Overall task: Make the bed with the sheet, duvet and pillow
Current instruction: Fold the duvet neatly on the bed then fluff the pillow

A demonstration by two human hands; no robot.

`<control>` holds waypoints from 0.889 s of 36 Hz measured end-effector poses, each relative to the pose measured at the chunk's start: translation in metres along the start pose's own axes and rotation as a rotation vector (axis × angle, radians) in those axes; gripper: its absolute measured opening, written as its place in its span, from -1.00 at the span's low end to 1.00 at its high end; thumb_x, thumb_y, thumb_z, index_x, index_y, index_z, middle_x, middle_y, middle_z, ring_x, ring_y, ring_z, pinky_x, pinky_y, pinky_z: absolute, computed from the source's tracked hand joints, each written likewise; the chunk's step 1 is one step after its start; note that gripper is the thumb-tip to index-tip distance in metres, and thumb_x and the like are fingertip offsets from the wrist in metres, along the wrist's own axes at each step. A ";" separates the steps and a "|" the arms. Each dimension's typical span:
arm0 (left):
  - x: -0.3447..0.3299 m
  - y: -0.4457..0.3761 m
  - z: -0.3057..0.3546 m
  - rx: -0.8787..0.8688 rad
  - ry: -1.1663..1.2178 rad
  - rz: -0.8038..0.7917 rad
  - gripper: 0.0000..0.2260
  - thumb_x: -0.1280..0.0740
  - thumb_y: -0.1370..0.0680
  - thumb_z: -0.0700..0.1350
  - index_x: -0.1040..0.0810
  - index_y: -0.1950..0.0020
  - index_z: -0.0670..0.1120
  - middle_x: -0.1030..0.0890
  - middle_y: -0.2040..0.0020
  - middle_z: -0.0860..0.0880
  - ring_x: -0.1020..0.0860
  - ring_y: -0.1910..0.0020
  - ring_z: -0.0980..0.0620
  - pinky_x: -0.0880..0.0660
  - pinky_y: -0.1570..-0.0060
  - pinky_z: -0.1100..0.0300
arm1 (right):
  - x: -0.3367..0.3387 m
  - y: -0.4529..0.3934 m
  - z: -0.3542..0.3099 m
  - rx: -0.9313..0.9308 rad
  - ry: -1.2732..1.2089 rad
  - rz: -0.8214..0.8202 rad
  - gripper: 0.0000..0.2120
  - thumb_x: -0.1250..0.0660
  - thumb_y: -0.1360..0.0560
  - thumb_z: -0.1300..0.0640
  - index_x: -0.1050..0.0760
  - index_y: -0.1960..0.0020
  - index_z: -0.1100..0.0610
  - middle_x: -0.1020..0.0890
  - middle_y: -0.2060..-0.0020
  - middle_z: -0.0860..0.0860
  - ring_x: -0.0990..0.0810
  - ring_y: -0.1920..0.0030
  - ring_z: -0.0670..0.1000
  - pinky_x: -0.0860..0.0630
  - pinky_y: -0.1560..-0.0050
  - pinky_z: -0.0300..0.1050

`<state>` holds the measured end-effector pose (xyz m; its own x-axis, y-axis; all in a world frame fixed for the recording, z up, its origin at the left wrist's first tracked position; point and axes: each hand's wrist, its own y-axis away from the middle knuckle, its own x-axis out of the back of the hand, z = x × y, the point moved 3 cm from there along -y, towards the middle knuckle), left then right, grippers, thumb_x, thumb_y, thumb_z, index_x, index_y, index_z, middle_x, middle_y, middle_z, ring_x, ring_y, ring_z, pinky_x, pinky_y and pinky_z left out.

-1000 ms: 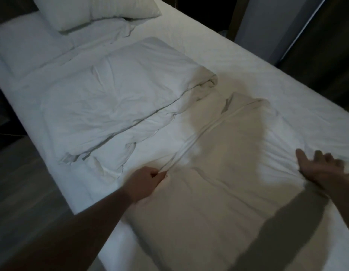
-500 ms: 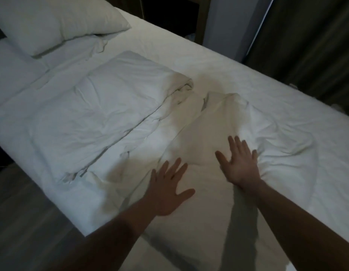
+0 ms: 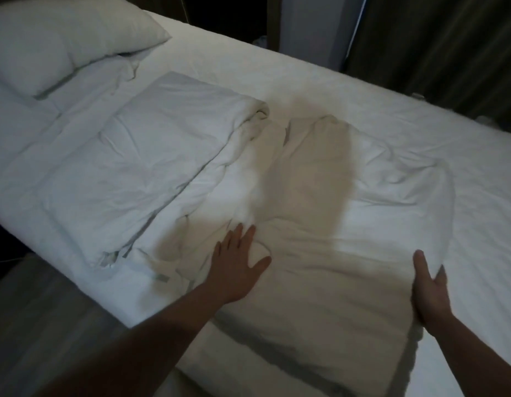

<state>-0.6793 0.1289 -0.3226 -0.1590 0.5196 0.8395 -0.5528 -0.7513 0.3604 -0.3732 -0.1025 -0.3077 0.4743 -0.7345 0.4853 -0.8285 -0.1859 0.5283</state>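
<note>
On bed (image 3: 348,90), white sheet: pillow (image 3: 56,44) at head end; folded duvet (image 3: 151,167) mid-bed, its nearer half spread rumpled. Dark curtain (image 3: 437,44) beyond. Left hand (image 3: 237,267) flat, fingers spread, pressing duvet. Right hand (image 3: 429,287) released, palm against duvet's right edge.

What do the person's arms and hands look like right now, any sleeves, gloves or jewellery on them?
Both forearms are bare as far as the picture shows, with no sleeve in view. The left hand and right hand wear no gloves. No watch, ring or wristband shows, though the dim light could hide small items.
</note>
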 end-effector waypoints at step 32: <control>0.142 0.057 0.100 -0.113 0.333 -0.302 -0.30 -0.29 -0.39 0.31 -0.34 -0.50 0.11 -0.38 -0.46 0.11 -0.35 -0.41 0.14 -0.28 -0.43 0.16 | -0.029 0.136 -0.134 0.068 -0.459 -0.407 -0.51 -0.41 -0.49 0.13 -0.36 -0.37 0.00 -0.64 -0.13 0.02 -0.65 -0.12 0.09 -0.59 -0.07 0.04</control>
<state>-0.6516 0.1191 -0.1419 -0.2210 0.8243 0.5212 -0.6974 -0.5071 0.5064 -0.4602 -0.0188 -0.1562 0.5920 -0.7993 -0.1031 -0.6326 -0.5400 0.5552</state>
